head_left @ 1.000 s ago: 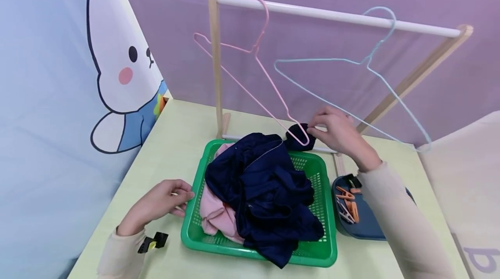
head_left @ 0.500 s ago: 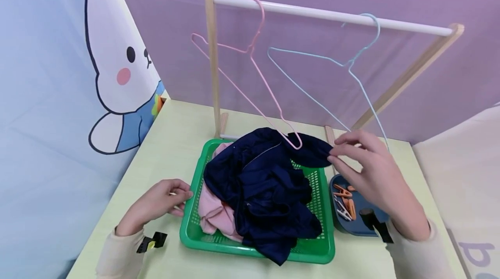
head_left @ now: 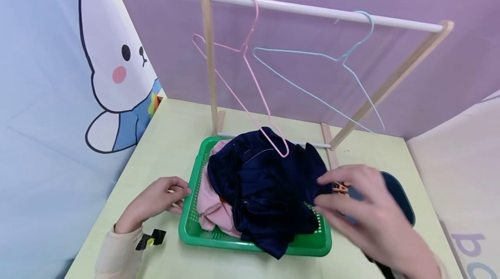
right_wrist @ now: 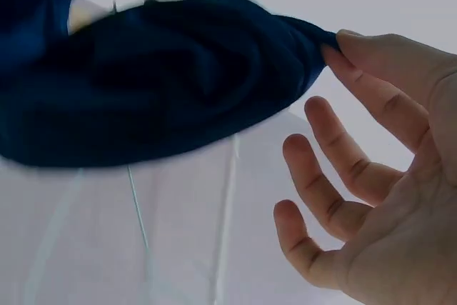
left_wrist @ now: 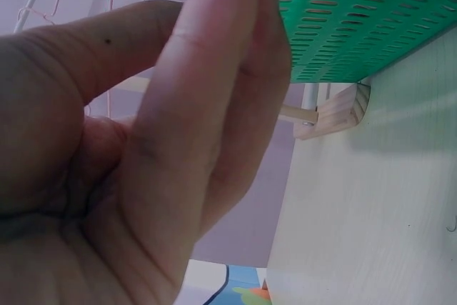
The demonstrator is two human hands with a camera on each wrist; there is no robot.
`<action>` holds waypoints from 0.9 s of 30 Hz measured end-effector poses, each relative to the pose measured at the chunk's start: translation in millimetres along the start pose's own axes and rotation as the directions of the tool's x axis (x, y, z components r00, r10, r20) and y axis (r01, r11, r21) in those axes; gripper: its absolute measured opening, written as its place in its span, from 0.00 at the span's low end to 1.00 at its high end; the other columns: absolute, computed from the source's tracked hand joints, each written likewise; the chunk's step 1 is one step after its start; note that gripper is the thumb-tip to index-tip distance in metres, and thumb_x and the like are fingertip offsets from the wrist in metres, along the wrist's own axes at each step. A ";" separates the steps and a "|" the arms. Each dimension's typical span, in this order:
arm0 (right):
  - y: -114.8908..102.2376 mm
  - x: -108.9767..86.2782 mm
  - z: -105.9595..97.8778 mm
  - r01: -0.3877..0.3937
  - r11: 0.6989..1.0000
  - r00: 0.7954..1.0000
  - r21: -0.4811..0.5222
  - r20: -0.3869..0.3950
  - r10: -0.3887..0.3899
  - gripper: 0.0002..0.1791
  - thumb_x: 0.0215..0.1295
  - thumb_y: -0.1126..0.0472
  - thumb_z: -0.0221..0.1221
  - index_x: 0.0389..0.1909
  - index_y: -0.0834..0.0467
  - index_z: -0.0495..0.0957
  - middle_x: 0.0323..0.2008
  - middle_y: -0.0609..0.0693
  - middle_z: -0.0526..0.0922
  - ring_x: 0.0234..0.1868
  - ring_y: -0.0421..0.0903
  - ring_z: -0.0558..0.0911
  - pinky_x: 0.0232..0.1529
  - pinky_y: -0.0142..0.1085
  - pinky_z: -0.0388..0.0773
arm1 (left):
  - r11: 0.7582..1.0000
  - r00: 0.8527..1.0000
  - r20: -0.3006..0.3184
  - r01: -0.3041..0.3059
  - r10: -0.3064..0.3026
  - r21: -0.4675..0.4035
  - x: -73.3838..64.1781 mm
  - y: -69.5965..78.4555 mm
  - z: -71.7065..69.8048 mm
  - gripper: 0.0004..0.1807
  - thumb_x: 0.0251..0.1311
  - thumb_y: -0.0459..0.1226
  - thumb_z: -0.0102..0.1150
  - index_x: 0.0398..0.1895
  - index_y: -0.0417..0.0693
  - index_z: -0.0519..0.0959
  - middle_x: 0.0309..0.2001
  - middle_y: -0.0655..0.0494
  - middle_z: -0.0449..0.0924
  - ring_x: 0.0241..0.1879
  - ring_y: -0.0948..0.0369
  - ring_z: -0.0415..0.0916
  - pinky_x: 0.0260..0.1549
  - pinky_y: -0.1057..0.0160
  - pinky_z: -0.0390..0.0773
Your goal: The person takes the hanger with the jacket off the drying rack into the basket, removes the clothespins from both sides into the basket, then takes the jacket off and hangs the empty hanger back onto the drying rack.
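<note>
A dark navy garment (head_left: 269, 183) lies heaped in a green plastic basket (head_left: 254, 246), over a pink cloth (head_left: 212, 209). At the basket's right side my right hand (head_left: 367, 209) holds up one end of the navy garment. In the right wrist view, thumb and index finger pinch a corner of the navy cloth (right_wrist: 200, 76), and the other fingers are spread loosely. My left hand (head_left: 160, 198) grips the basket's left rim, thumb at the edge and fingers against the outer side. The left wrist view shows those fingers (left_wrist: 193, 91) close by the perforated wall.
Behind the basket stands a rack with a white rail (head_left: 304, 8), bearing a pink hanger (head_left: 244, 47) and a light blue hanger (head_left: 343, 57). The pink hanger's lower corner overlaps the garment in the head view. A dark blue box (head_left: 398, 192) with orange clips (head_left: 339, 187) is partly hidden by the right hand.
My right hand has moved right and toward me from behind the basket, drawing the navy garment's end along. The light blue hanger has swung left. My left hand stays at the rim.
</note>
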State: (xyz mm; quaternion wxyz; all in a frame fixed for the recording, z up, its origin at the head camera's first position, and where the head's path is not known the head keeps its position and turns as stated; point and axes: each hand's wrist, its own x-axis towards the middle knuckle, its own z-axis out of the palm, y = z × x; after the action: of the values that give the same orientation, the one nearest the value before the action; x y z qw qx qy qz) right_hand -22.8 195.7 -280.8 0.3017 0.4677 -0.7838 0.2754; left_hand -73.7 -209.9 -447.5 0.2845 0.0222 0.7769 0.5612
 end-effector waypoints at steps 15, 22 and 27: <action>1.4 -32.8 100.7 0.043 0.981 0.873 -0.189 0.484 0.055 0.05 0.61 0.58 0.69 0.36 0.45 0.84 0.48 0.46 0.79 0.49 0.48 0.76 0.52 0.54 0.71 | 1.000 1.000 -0.022 -0.008 0.008 0.000 5.0 -1.1 -0.5 0.11 0.72 0.31 0.53 0.49 0.29 0.76 0.36 0.45 0.79 0.34 0.53 0.81 0.32 0.56 0.86; 14.4 -36.6 88.7 -0.028 0.990 0.861 -0.138 0.501 0.094 0.16 0.57 0.55 0.73 0.47 0.45 0.84 0.55 0.49 0.78 0.56 0.50 0.76 0.59 0.63 0.65 | 1.000 1.000 -0.017 0.002 -0.002 0.001 2.2 0.5 1.5 0.12 0.72 0.32 0.56 0.49 0.29 0.76 0.35 0.46 0.79 0.34 0.53 0.81 0.32 0.56 0.86; 23.2 -32.5 70.3 -0.081 0.989 0.871 -0.127 0.473 0.132 0.20 0.61 0.54 0.70 0.55 0.46 0.82 0.60 0.51 0.75 0.61 0.51 0.73 0.60 0.63 0.65 | 1.000 1.000 -0.009 -0.005 0.005 -0.007 -0.1 0.6 1.8 0.12 0.72 0.32 0.54 0.49 0.28 0.75 0.35 0.46 0.79 0.34 0.53 0.81 0.32 0.56 0.86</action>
State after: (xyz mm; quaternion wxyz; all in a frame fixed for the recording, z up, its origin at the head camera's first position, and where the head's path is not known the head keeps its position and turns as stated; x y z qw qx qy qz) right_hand -46.5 173.5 -354.9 0.1062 0.4611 -0.8719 0.1262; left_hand -73.0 -208.1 -447.3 0.2797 0.0209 0.7761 0.5647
